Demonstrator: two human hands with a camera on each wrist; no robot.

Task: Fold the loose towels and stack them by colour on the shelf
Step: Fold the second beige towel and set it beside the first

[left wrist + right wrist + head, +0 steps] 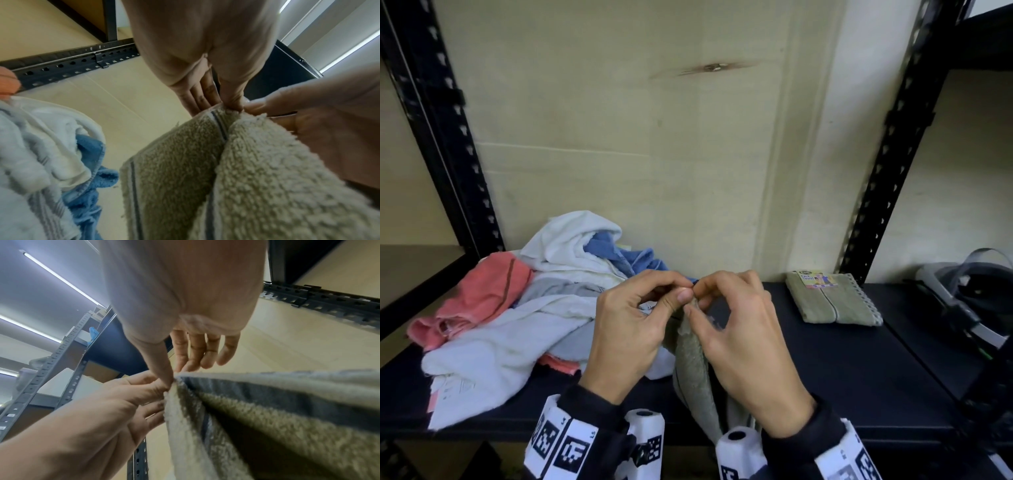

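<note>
Hands [626, 329] [743, 339] pinching green towel [693, 373]

Olive-green towel [693, 370] with dark grey stripe; pink [479, 298], white [571, 246], blue [619, 253] towels; black shelf [842, 370].

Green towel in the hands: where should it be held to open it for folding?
By its top corners. Both hands, left hand and right hand, pinch the green towel at one bunched top point; it hangs doubled, so slide each hand outward along the top edge.
</note>
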